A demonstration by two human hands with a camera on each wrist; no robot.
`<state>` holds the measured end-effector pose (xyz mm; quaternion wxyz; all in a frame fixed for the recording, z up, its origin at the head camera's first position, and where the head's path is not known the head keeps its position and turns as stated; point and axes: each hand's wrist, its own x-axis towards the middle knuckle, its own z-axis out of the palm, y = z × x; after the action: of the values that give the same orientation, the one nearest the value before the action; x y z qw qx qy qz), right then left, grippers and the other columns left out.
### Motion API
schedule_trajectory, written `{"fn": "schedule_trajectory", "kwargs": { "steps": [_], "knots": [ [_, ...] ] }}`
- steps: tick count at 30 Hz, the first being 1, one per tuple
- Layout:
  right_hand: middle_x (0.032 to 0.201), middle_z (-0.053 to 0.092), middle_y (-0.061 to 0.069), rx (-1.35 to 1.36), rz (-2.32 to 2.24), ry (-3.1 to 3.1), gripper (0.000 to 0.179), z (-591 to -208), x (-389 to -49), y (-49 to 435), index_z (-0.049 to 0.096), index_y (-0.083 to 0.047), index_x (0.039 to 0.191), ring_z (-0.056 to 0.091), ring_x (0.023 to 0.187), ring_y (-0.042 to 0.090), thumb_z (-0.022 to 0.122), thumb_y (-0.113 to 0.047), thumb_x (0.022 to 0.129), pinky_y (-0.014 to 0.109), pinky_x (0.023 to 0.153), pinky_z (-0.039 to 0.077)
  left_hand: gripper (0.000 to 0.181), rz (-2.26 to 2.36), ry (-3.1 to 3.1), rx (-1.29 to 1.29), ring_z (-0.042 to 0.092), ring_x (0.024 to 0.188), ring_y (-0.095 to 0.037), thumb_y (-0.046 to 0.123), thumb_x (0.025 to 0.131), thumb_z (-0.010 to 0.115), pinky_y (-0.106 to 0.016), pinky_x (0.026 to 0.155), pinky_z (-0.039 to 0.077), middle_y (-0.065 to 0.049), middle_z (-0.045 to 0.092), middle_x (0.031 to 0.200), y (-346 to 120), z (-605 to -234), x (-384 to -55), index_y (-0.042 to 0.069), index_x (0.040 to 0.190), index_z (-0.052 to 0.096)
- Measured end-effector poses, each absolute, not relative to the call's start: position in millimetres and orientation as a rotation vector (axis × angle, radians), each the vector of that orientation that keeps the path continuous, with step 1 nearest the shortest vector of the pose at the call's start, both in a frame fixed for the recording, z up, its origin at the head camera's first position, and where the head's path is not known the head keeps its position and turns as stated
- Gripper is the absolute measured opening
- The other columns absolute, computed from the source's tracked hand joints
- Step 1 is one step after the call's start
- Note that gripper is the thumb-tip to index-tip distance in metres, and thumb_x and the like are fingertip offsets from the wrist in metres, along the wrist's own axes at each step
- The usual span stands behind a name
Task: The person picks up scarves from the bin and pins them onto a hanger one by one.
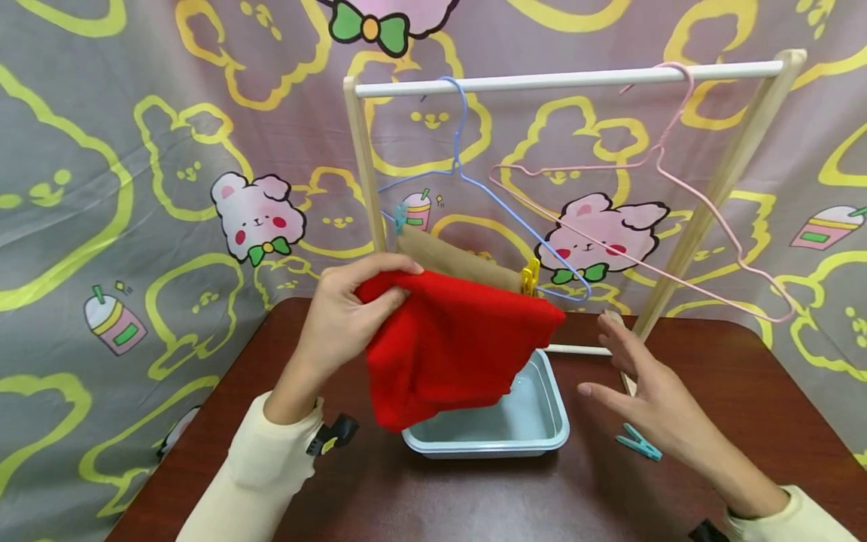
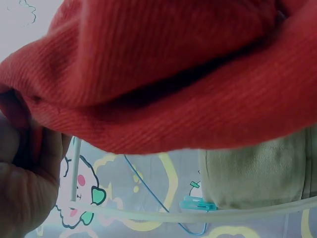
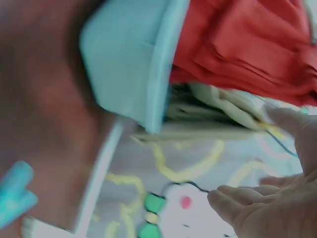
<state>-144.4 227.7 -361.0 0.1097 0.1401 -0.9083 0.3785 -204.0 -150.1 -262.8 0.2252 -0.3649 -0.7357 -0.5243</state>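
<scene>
A folded red cloth (image 1: pixel 460 339) hangs from my left hand (image 1: pixel 345 316), which pinches its upper left corner between thumb and fingers. In the left wrist view the red ribbed fabric (image 2: pixel 163 84) fills the upper part. My right hand (image 1: pixel 657 399) is apart from the cloth, to its right, fingers extended and holding nothing. Under the cloth stands a light blue basin (image 1: pixel 488 440). Behind it, a khaki cloth (image 1: pixel 454 260) hangs on the blue hanger (image 1: pixel 508 211), with a yellow clothespin (image 1: pixel 530 277) at its right and a teal clothespin (image 1: pixel 400 218) at its left.
A rack with a white bar (image 1: pixel 569 80) and wooden posts stands at the back of the brown table (image 1: pixel 731 391). From the bar also hangs a pink hanger (image 1: pixel 711 211). A teal clothespin (image 1: pixel 639 443) lies right of the basin. Patterned fabric (image 1: pixel 176 226) surrounds the table.
</scene>
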Motion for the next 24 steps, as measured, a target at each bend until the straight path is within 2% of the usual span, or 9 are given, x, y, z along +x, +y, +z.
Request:
{"fn": "schedule_trajectory", "kwargs": {
  "steps": [3,5,8,11,14,15,17,21,24],
  "knots": [
    [0.155,0.052,0.024,0.412,0.969,-2.607,0.091,-345,-144,239,0.035,-0.021,0.164,0.060,0.136,0.031,0.085,-0.012,0.088,0.001,0.095,0.042,0.024,-1.441,-2.019,-1.010,0.069,0.088,-0.015,-0.008,0.093,0.066,-0.022,0.072,0.057,-0.010,0.077,0.102,-152,-262,-203,0.004,0.110,0.077],
    [0.152,0.056,0.023,0.402,0.919,-2.543,0.086,-333,-143,247,0.042,-0.022,0.161,0.060,0.132,0.009,0.084,-0.006,0.088,-0.005,0.088,0.032,0.023,-1.444,-2.016,-1.013,0.069,0.088,-0.015,-0.008,0.093,0.066,-0.023,0.072,0.058,-0.011,0.077,0.102,-153,-262,-203,0.003,0.111,0.077],
    [0.151,0.058,0.020,0.405,0.893,-2.439,0.081,-312,-144,256,0.048,-0.020,0.157,0.051,0.124,-0.019,0.081,0.003,0.087,-0.006,0.089,0.032,0.023,-1.444,-2.024,-1.009,0.069,0.088,-0.017,-0.008,0.094,0.066,-0.023,0.071,0.058,-0.011,0.077,0.103,-155,-263,-203,0.003,0.112,0.076],
    [0.154,0.057,0.005,0.388,0.935,-2.366,0.075,-292,-147,266,0.051,-0.016,0.155,0.044,0.116,-0.031,0.076,0.007,0.088,-0.007,0.089,0.035,0.024,-1.447,-2.031,-0.998,0.069,0.087,-0.017,-0.008,0.094,0.066,-0.023,0.071,0.059,-0.011,0.077,0.103,-156,-264,-203,0.004,0.112,0.076],
    [0.149,0.056,-0.019,0.344,0.982,-2.306,0.070,-277,-150,275,0.054,-0.015,0.153,0.047,0.119,-0.029,0.073,0.009,0.090,-0.006,0.088,0.040,0.024,-1.448,-2.033,-0.992,0.068,0.088,-0.014,-0.008,0.093,0.067,-0.023,0.072,0.058,-0.010,0.077,0.103,-158,-265,-204,0.004,0.112,0.076],
    [0.148,0.056,-0.022,0.322,0.986,-2.291,0.069,-273,-151,278,0.054,-0.015,0.153,0.046,0.120,-0.028,0.073,0.009,0.091,-0.006,0.091,0.039,0.024,-1.447,-2.035,-0.991,0.068,0.089,-0.013,-0.008,0.094,0.066,-0.022,0.072,0.058,-0.010,0.077,0.103,-158,-266,-204,0.004,0.112,0.077],
    [0.147,0.054,-0.025,0.284,0.990,-2.257,0.066,-267,-155,284,0.054,-0.013,0.153,0.047,0.126,-0.024,0.070,0.008,0.093,-0.005,0.096,0.038,0.024,-1.444,-2.033,-0.997,0.068,0.090,-0.013,-0.008,0.093,0.066,-0.022,0.074,0.057,-0.009,0.077,0.104,-158,-268,-205,0.004,0.111,0.077],
    [0.151,0.052,-0.018,0.226,0.973,-2.235,0.057,-262,-164,299,0.051,-0.007,0.153,0.043,0.132,-0.018,0.065,0.003,0.099,-0.001,0.108,0.032,0.025,-1.440,-2.044,-1.007,0.068,0.092,-0.014,-0.008,0.094,0.066,-0.022,0.076,0.056,-0.008,0.077,0.104,-156,-270,-208,0.005,0.111,0.077],
    [0.141,0.053,-0.027,0.228,0.970,-2.254,0.052,-261,-174,311,0.053,-0.003,0.151,0.045,0.125,-0.021,0.065,0.000,0.100,-0.002,0.106,0.031,0.025,-1.439,-2.050,-1.002,0.068,0.091,-0.011,-0.008,0.094,0.066,-0.022,0.076,0.057,-0.008,0.077,0.104,-156,-271,-207,0.006,0.111,0.077]
  ]
}}
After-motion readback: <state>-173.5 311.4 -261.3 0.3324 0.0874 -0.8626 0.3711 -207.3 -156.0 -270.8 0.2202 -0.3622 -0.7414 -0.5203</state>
